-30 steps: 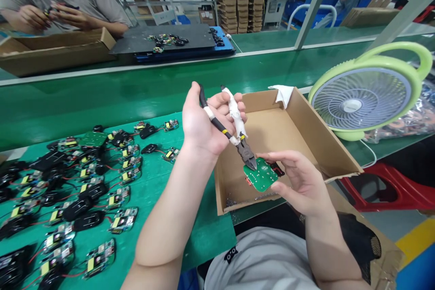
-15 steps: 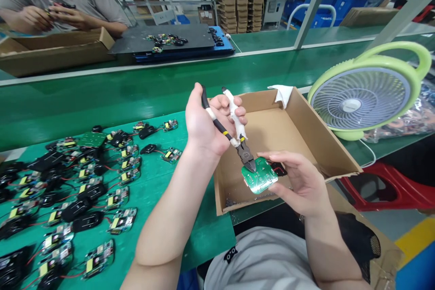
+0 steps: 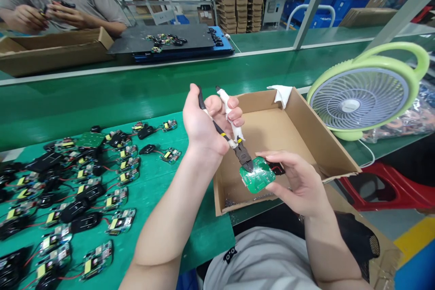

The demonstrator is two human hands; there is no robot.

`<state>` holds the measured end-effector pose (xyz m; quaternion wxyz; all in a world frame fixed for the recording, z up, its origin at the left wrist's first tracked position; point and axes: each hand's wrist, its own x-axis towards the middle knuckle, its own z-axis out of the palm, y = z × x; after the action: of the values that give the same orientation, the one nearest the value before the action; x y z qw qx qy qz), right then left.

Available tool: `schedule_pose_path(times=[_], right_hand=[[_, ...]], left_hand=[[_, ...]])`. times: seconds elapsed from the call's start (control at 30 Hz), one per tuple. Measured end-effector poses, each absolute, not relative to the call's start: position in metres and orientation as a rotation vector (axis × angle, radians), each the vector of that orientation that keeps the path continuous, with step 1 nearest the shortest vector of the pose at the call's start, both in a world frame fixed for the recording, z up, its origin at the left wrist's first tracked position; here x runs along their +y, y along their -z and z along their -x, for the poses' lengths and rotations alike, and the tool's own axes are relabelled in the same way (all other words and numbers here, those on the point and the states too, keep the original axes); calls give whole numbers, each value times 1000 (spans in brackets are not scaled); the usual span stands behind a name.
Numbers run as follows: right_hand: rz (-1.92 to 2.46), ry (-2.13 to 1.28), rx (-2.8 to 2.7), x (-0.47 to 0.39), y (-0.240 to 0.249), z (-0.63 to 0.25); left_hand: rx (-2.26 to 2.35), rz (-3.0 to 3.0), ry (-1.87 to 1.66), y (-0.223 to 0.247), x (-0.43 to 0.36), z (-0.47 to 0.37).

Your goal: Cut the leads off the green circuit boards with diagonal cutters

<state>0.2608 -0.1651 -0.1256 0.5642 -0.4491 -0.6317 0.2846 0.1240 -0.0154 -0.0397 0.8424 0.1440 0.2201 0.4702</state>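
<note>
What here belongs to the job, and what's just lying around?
In the work:
pliers in left hand
green circuit board in right hand
open cardboard box, probably
wired boards alongside, probably

Seemingly just around:
green fan
red stool
stacked cartons

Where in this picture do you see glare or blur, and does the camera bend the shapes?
Head view: bright glare on the green circuit board in the right hand; softer shine along the green panel; pliers fairly clear, far background softer; shapes seem stretched near the edges, like the fan; coarse pixels hide the top left corner.
</note>
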Motion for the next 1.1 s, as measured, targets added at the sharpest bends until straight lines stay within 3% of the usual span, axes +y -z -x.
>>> schedule_pose_path(times=[1.1], right_hand=[[1062, -658, -1484, -167, 127, -260]], left_hand=[[403, -394, -865, 36, -17, -123]])
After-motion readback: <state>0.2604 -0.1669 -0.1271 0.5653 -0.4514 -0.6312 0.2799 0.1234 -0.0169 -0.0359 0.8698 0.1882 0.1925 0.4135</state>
